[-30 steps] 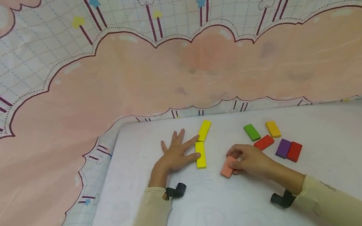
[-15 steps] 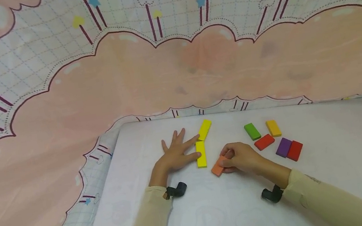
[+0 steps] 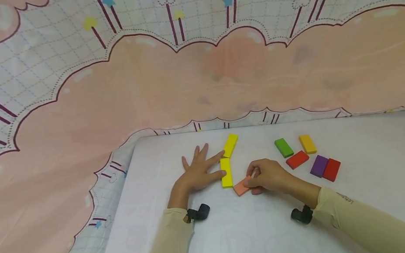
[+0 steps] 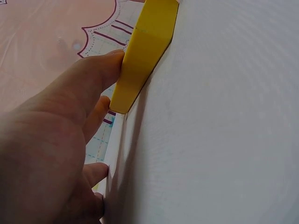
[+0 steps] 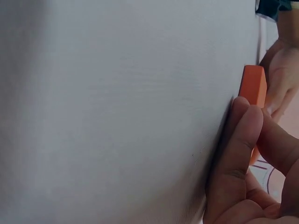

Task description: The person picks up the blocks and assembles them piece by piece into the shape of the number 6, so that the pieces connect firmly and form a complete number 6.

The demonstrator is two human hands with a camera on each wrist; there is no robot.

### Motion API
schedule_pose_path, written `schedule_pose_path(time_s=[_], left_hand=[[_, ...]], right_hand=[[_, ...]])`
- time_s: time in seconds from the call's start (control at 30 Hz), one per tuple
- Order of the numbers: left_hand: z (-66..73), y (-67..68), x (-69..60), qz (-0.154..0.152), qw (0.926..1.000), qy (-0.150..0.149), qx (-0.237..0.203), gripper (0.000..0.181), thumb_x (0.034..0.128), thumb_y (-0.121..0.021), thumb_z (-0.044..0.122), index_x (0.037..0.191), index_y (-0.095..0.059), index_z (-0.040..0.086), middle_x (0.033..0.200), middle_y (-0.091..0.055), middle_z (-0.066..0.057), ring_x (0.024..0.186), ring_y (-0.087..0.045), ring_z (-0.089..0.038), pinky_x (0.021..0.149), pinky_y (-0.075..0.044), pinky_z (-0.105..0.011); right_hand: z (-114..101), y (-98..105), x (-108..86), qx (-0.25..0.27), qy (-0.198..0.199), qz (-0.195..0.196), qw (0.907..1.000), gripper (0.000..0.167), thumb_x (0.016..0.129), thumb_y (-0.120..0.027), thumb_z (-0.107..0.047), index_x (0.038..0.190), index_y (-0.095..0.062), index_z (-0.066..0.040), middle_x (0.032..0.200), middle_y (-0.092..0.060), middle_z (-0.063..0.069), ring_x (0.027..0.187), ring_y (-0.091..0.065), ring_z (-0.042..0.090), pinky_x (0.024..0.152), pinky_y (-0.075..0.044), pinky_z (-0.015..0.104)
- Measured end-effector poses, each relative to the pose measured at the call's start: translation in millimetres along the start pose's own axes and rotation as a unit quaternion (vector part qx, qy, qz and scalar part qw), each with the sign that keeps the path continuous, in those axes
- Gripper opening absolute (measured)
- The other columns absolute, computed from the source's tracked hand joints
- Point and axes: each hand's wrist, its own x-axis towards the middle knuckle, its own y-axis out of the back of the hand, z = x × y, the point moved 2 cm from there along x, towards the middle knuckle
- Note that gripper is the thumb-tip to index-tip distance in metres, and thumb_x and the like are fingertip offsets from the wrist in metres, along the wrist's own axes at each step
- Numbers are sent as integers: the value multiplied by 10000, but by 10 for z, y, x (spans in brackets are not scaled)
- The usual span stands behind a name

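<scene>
My left hand (image 3: pixel 197 175) lies with spread fingers on the white table, its thumb on the lower yellow block (image 3: pixel 226 173) and its index finger at the upper yellow block (image 3: pixel 230 145). The two yellow blocks meet end to end at an angle. The left wrist view shows a fingertip against a yellow block (image 4: pixel 145 51). My right hand (image 3: pixel 270 177) pinches an orange block (image 3: pixel 241 187), whose far end is by the lower right corner of the lower yellow block. In the right wrist view the orange block (image 5: pixel 252 85) is between thumb and fingers.
To the right lie a green block (image 3: pixel 283 147), an orange-yellow block (image 3: pixel 307 144), a red block (image 3: pixel 297 159), and a purple block (image 3: pixel 319 166) touching another red block (image 3: pixel 331 169). A patterned cloth (image 3: pixel 195 83) hangs behind the table.
My right hand has moved left with the orange block, which has come up near the lower yellow block and turned flatter. The left hand has stayed in place.
</scene>
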Motion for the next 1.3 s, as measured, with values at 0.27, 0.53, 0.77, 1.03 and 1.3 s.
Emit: schedule_pose_path(time_s=[0.27,0.53,0.77,1.03,1.3], left_hand=[[1,-1,7,-10,10000,52,15,689,944,-547,653,1569,-307,490,1743,7,-39,1598,129,-328,1156,196,-723],[-2,-11,16,-24,10000,29,27,691,944,-550,653,1569,-304,493,1743,9,-39,1597,129,-332,1155,190,-729],[23,0,9,-14,10000,37,48,691,944,-561,637,1570,-316,477,1743,-4,-52,1598,114,-346,1155,185,-732],[10,-10,15,-16,10000,49,74,694,945,-559,643,1572,-308,482,1743,-4,-49,1598,112,-352,1154,184,-735],[11,-7,21,-4,10000,58,70,696,942,-566,638,1571,-311,481,1743,-13,-51,1598,109,-352,1151,186,-738]], right_hand=[[3,7,26,-214,-22,-66,9997,249,855,-839,-270,1006,-689,-140,804,-598,80,609,-660,177,563,-465,202],[48,85,41,34,84,-743,9972,372,849,-835,-326,1152,-681,-176,886,-610,88,699,-679,185,657,-538,229],[68,120,49,441,95,-1175,9921,340,882,-806,-189,1193,-672,-162,885,-612,109,732,-707,200,697,-586,239],[67,96,60,209,44,-1013,9946,319,891,-798,-192,1183,-672,-186,891,-607,103,713,-697,194,678,-577,232],[66,99,60,176,71,-1020,9946,292,887,-802,-190,1153,-680,-189,883,-610,102,699,-687,190,673,-571,228]])
